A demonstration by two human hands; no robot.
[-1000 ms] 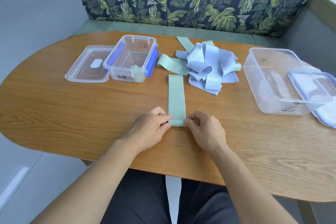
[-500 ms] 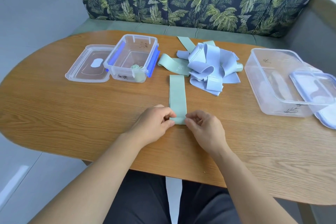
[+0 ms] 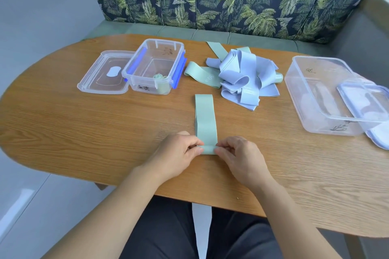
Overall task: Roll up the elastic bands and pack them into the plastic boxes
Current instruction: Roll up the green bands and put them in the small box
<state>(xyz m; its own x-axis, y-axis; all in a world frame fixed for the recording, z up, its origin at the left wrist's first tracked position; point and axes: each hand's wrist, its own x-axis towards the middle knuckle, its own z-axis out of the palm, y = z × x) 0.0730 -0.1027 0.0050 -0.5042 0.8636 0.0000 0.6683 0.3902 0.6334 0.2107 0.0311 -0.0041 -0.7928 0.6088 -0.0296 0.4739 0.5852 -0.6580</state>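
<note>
Fingers [image 3: 194,150] of the left hand [image 3: 179,153] and right hand [image 3: 242,157] pinch the near end of the green band [image 3: 205,118]. It looks soft and stretchy, so hold both corners.

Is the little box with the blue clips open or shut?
Open. The small box has no top on; its lid lies flat beside it, and a rolled green band sits inside.

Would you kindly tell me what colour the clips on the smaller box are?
Blue clips, seen in the head view.
</note>
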